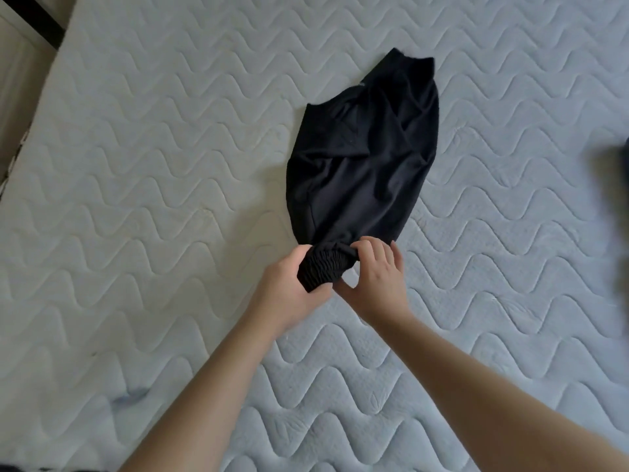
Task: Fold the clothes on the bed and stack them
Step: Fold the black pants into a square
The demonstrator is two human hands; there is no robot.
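A black garment (364, 158) lies lengthwise on the white quilted mattress (153, 185), its far end pointing away from me. Its near end is a bunched, ribbed elastic band (323, 267). My left hand (289, 291) grips that band from the left, fingers curled under it. From the right, my right hand (377, 274) holds the same band, its fingers curled over the top edge. The rest of the garment rests flat but wrinkled on the bed.
A dark, blurred piece of cloth (616, 199) lies at the right edge of the view. The mattress's left edge (37, 107) runs diagonally at the upper left, with a dark frame (34, 18) and floor beyond it.
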